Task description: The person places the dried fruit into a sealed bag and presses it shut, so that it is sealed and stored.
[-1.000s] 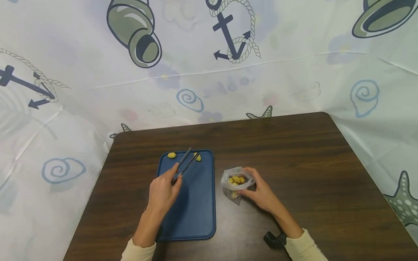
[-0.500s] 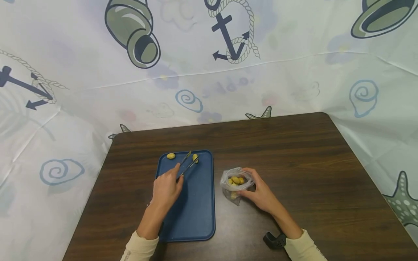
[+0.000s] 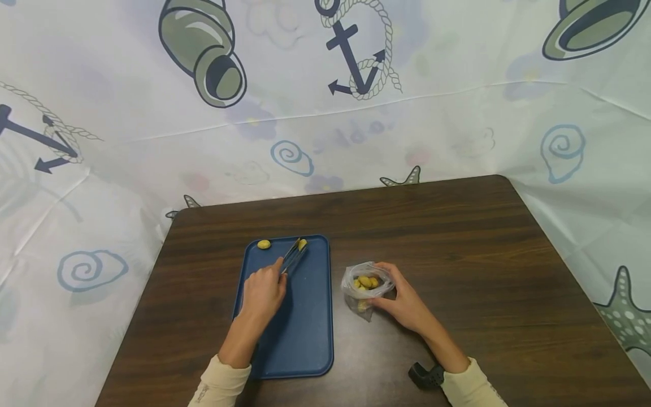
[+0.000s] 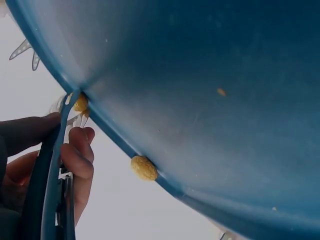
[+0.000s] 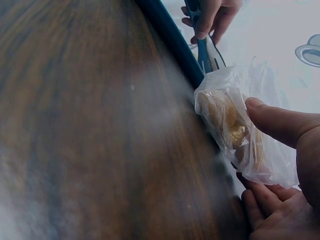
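Note:
My left hand [image 3: 263,291] holds a pair of slim tongs [image 3: 290,261] over the far end of a blue tray [image 3: 305,345]. The tong tips are at a yellow, nut-like oval piece [image 3: 302,244] by the tray's far rim; in the left wrist view they lie against or around this piece [image 4: 80,103], and how firmly cannot be told. A second such piece [image 3: 264,244] lies in the far left corner. My right hand [image 3: 407,305] grips the rim of a clear plastic bag [image 3: 350,287] between thumb and fingers. Several yellow pieces [image 3: 365,281] show inside its open mouth.
The tray lies on a dark wooden table [image 3: 458,243], with the bag standing just right of it. A black strap-like device [image 3: 426,376] sits by my right wrist. A patterned white cloth [image 3: 325,130] hangs behind the table.
My left hand has moved slightly right, and the tong arms have come closer together at the right-hand yellow piece. The right hand and bag have stayed in place.

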A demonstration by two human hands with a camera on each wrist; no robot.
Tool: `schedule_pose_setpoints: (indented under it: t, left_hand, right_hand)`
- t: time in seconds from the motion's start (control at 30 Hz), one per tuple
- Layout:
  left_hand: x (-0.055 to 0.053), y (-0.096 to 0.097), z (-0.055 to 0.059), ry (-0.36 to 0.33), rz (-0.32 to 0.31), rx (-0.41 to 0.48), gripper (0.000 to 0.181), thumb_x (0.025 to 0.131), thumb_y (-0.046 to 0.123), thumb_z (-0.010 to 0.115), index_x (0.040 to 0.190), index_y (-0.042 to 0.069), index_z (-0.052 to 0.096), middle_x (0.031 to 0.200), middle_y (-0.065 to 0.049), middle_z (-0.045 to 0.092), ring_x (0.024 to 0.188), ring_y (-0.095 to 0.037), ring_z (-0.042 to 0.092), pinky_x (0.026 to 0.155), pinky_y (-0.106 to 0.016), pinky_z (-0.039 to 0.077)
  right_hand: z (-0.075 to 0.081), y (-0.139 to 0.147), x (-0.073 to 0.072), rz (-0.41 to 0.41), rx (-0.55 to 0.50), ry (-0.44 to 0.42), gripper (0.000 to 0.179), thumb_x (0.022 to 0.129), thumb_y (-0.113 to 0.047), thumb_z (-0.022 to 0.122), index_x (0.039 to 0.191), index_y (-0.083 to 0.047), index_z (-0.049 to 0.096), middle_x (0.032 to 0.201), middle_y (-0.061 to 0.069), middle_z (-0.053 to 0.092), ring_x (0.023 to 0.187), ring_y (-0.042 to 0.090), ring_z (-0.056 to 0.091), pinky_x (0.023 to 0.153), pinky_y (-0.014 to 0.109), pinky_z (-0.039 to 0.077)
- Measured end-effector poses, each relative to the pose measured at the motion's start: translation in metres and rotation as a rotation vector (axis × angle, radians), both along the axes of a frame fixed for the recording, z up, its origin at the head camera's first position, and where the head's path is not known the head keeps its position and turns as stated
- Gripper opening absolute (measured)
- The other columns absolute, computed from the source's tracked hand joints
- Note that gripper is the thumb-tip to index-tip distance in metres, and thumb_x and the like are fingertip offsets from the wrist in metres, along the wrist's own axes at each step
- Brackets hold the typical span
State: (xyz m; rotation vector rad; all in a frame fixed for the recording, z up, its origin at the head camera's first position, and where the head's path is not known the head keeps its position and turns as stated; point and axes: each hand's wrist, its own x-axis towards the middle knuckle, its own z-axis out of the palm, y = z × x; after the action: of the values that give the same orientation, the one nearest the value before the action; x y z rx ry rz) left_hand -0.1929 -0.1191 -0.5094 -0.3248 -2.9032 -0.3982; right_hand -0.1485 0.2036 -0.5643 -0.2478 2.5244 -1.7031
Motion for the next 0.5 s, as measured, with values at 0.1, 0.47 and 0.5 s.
schedule_pose_setpoints:
  t: [0.1,0.47,0.5]
  left_hand:
    - [0.0,0.0,0.0,-0.01,0.004,0.013,0.035,0.096,0.009,0.067,0.13,-0.003,0.068,0.099,-0.022,0.078,0.062,-0.028,0.066,0.055,-0.046,0.053]
    - [0.016,-0.009,0.001,0.108,0.025,0.085,0.036,0.095,0.009,0.069,0.129,-0.001,0.07,0.1,-0.022,0.078,0.064,-0.034,0.07,0.056,-0.05,0.054]
    - [0.017,-0.009,0.001,0.122,0.026,0.092,0.036,0.095,0.009,0.069,0.129,-0.001,0.07,0.1,-0.022,0.078,0.065,-0.034,0.07,0.057,-0.051,0.054]
  right_hand:
    - [0.0,-0.001,0.0,0.0,-0.005,0.004,0.077,0.085,-0.029,0.086,0.148,-0.023,0.043,0.157,0.013,0.047,0.148,0.039,0.041,0.117,0.069,0.029]
    - [0.0,-0.001,0.0,-0.002,0.006,-0.001,0.077,0.085,-0.03,0.086,0.148,-0.024,0.043,0.158,0.012,0.046,0.149,0.039,0.04,0.118,0.07,0.028]
    - [0.0,0.0,0.001,-0.002,0.005,-0.002,0.077,0.085,-0.03,0.086,0.148,-0.024,0.042,0.159,0.012,0.045,0.149,0.039,0.04,0.118,0.07,0.028]
